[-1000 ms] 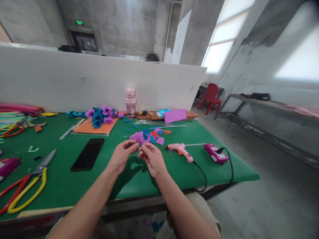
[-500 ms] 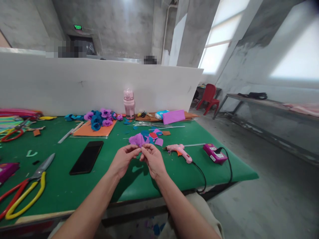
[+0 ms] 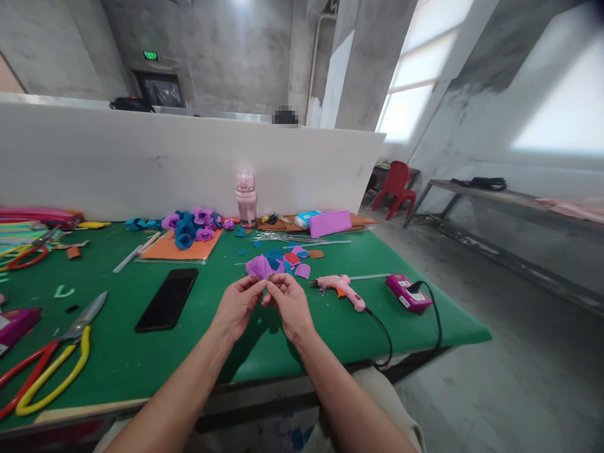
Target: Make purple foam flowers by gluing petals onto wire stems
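Both hands stay pinched together, left hand [image 3: 234, 307] and right hand [image 3: 289, 304] gripping a small purple felt petal piece [image 3: 259, 267] just left of the pink glue gun [image 3: 340, 287], barely shifted, shaping ongoing.

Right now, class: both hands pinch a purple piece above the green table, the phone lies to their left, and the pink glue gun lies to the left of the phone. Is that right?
Not quite. The head view shows the glue gun lying right of the hands, not left of the phone. The rest holds: the left hand and right hand pinch the purple piece above the table.
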`<state>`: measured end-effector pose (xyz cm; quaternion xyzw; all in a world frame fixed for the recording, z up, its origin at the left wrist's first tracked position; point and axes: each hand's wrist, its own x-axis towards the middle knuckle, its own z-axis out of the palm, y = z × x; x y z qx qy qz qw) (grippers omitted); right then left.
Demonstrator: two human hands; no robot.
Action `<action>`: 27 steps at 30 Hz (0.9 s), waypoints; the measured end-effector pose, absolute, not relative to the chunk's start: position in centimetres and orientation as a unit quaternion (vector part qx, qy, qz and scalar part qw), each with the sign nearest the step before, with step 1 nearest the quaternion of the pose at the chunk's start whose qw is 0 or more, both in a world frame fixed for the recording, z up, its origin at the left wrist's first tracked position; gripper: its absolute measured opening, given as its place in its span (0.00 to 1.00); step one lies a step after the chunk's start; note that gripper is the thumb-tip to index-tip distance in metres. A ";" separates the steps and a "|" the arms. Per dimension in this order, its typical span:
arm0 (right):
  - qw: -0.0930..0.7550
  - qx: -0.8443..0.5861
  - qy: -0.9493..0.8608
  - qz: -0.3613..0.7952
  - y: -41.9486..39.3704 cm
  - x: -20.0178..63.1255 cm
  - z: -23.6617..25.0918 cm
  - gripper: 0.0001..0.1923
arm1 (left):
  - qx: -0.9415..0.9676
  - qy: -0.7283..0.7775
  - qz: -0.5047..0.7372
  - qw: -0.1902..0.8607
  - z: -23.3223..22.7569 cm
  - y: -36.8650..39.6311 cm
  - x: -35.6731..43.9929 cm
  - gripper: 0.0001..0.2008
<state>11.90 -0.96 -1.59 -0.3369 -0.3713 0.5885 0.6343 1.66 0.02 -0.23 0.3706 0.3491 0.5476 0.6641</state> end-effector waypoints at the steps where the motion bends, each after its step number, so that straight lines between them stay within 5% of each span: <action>1: 0.629 -0.340 -0.375 0.590 -0.9 12.0 -1.6 0.11 | 0.367 0.351 0.549 0.664 -0.2 0.0 1.7 0.10; 7: 0.632 -0.407 -0.457 0.476 -0.7 12.8 -1.4 0.11 | 0.366 0.369 0.568 0.638 0.0 -0.1 1.6 0.11; 15: 0.636 -0.357 -0.440 0.524 -1.1 12.4 -1.2 0.12 | 0.371 0.373 0.545 0.653 0.1 -0.5 2.0 0.12; 27: 0.622 -0.421 -0.599 0.277 -2.6 12.3 -0.7 0.15 | 0.391 0.392 0.574 0.604 -0.2 -0.1 1.7 0.14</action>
